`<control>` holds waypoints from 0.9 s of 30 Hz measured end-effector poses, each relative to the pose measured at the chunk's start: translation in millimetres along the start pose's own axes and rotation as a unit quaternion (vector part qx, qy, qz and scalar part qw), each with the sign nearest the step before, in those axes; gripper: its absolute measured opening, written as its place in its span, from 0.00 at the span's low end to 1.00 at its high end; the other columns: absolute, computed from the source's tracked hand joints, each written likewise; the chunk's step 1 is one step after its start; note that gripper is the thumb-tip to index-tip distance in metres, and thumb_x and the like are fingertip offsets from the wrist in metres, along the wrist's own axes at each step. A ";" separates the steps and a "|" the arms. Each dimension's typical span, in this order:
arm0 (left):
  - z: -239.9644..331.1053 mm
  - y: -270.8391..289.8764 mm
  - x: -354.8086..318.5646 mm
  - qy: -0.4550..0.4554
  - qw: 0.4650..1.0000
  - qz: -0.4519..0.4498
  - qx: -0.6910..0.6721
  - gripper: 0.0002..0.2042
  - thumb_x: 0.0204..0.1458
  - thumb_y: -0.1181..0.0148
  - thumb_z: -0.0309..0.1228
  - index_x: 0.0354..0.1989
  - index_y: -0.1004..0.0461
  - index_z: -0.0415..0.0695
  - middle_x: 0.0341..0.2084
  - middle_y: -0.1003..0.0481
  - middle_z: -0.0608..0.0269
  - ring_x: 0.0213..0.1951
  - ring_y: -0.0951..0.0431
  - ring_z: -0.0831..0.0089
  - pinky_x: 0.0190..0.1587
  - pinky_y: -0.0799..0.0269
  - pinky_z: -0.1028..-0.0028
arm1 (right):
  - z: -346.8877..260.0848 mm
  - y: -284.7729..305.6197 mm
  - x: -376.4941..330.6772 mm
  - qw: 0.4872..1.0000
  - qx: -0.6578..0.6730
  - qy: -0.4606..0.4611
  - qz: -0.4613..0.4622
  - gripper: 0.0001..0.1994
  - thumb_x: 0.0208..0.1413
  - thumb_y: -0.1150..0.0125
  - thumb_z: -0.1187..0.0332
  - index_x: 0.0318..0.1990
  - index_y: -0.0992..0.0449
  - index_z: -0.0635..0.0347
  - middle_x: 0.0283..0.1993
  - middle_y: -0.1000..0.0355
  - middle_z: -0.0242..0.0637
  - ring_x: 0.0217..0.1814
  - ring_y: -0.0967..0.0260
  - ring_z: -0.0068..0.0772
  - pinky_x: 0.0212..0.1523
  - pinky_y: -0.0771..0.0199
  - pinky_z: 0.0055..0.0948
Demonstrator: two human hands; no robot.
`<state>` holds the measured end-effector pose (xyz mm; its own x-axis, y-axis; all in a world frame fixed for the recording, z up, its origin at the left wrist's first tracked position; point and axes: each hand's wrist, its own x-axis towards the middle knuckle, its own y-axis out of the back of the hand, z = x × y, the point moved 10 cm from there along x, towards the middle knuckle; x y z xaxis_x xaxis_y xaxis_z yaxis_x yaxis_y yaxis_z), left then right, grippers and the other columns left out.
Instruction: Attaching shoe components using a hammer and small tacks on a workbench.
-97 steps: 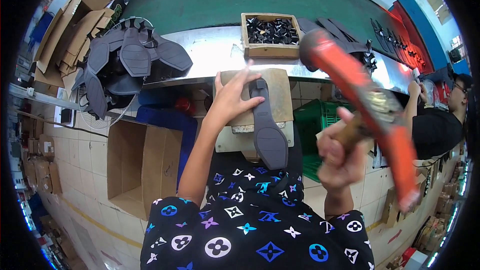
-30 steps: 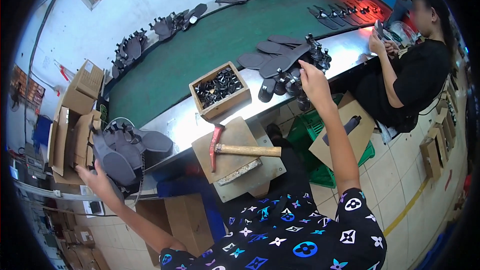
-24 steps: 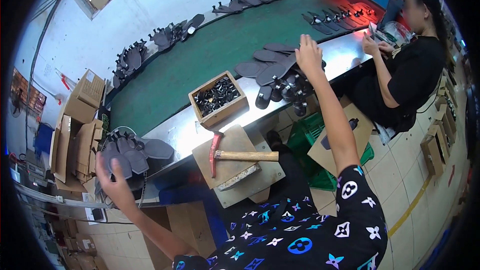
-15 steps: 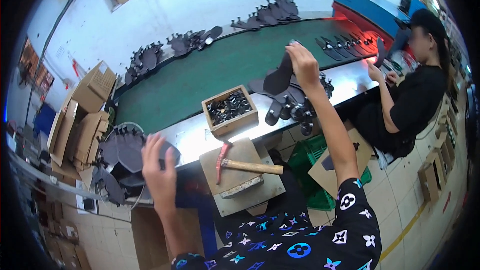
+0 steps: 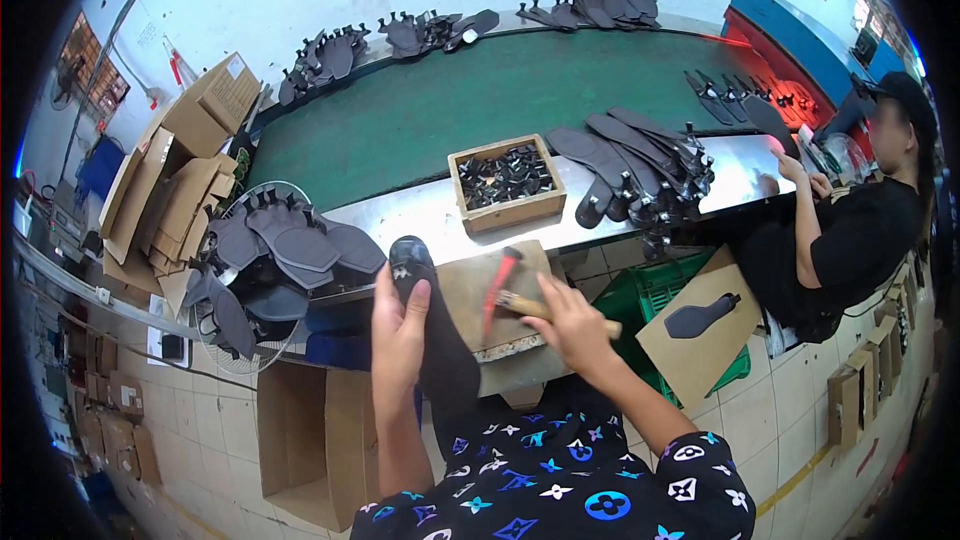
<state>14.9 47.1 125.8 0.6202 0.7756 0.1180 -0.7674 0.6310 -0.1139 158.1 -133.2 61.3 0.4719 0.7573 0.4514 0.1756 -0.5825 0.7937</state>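
Note:
My left hand point(image 5: 398, 335) is closed around a dark shoe sole point(image 5: 446, 365), which is held upright with a shiny black heel piece at its top end. Closed on the wooden handle of a hammer point(image 5: 527, 308) is my right hand point(image 5: 574, 328). The hammer's red head lies over a flat tan block point(image 5: 462, 290) in front of me. Just beyond it, a wooden box point(image 5: 512, 217) holds many small black heel pieces.
A pile of dark soles point(image 5: 650, 165) lies on the metal ledge at right; more fill a round wire basket point(image 5: 238, 348) at left. A green conveyor belt point(image 5: 400, 105) runs behind. At right, a co-worker point(image 5: 860, 210) holds a sole. A green crate point(image 5: 625, 310) stands below.
The sole has passed from my raised right hand over the pile to my left hand near my body. My right hand has come down and taken hold of the hammer's handle.

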 end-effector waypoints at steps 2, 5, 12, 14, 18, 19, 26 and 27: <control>-40.2 -10.8 10.1 0.075 0.995 -0.019 -0.056 0.18 0.66 0.48 0.29 0.62 0.36 0.34 0.52 0.28 0.61 0.53 0.30 0.75 0.58 0.36 0.74 | 29.4 -2.2 -23.3 0.997 -0.010 -0.067 -0.034 0.26 0.56 0.36 0.50 0.54 0.28 0.62 0.48 0.25 0.50 0.46 0.24 0.50 0.41 0.22 0.41; -87.6 -28.1 21.3 -0.003 0.975 -0.019 0.220 0.22 0.63 0.45 0.31 0.63 0.37 0.33 0.53 0.30 0.51 0.56 0.31 0.60 0.61 0.39 0.67 | 88.5 8.1 -56.0 0.960 0.130 -0.243 -0.038 0.15 0.58 0.33 0.59 0.45 0.24 0.60 0.34 0.22 0.46 0.28 0.23 0.39 0.28 0.25 0.37; -47.8 -98.5 53.6 -0.221 0.849 -0.011 0.481 0.22 0.57 0.40 0.31 0.59 0.33 0.39 0.54 0.30 0.47 0.57 0.31 0.49 0.59 0.36 0.57 | 116.8 75.7 -182.4 0.880 0.269 -0.305 0.244 0.15 0.61 0.39 0.74 0.53 0.26 0.70 0.40 0.24 0.35 0.38 0.25 0.23 0.41 0.25 0.23; -39.6 -112.7 103.9 -0.265 0.818 -0.023 0.511 0.11 0.55 0.40 0.29 0.46 0.25 0.41 0.41 0.24 0.57 0.45 0.25 0.56 0.47 0.30 0.59 | 122.0 48.4 -208.1 0.792 0.390 -0.469 0.023 0.11 0.63 0.40 0.71 0.49 0.24 0.70 0.29 0.28 0.29 0.22 0.34 0.17 0.23 0.35 0.18; -83.6 -129.2 195.8 -0.291 0.719 -0.052 0.629 0.08 0.53 0.38 0.30 0.37 0.23 0.39 0.35 0.22 0.50 0.41 0.22 0.51 0.44 0.28 0.56 | 125.0 52.7 -184.6 0.816 0.359 -0.447 0.067 0.11 0.63 0.38 0.65 0.37 0.21 0.66 0.18 0.37 0.23 0.16 0.43 0.14 0.19 0.45 0.19; -100.0 -125.5 213.7 -0.250 0.736 -0.074 0.625 0.07 0.52 0.38 0.29 0.33 0.23 0.38 0.33 0.22 0.48 0.39 0.21 0.50 0.43 0.27 0.56 | 125.4 52.0 -178.1 0.823 0.369 -0.420 0.094 0.11 0.62 0.37 0.65 0.37 0.22 0.66 0.17 0.37 0.23 0.16 0.42 0.14 0.18 0.45 0.18; -83.2 -140.3 196.2 -0.219 0.809 -0.148 0.525 0.04 0.51 0.40 0.24 0.28 0.24 0.35 0.32 0.23 0.44 0.35 0.20 0.51 0.38 0.23 0.60 | 111.7 70.5 -127.0 0.803 0.449 -0.377 0.110 0.10 0.63 0.37 0.65 0.35 0.22 0.64 0.19 0.33 0.27 0.18 0.37 0.16 0.19 0.42 0.19; -60.7 -146.8 176.1 -0.273 0.841 -0.148 0.443 0.03 0.50 0.39 0.22 0.29 0.25 0.35 0.32 0.24 0.46 0.34 0.20 0.54 0.37 0.23 0.62 | 108.9 77.4 -115.6 0.811 0.445 -0.362 0.113 0.09 0.63 0.37 0.66 0.38 0.21 0.64 0.21 0.32 0.27 0.20 0.37 0.15 0.20 0.41 0.18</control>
<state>246.7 92.2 103.5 0.8242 0.3090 0.4746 -0.5622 0.3450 0.7516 211.1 -298.0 26.1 0.9063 0.4168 -0.0696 0.4158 -0.9090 -0.0295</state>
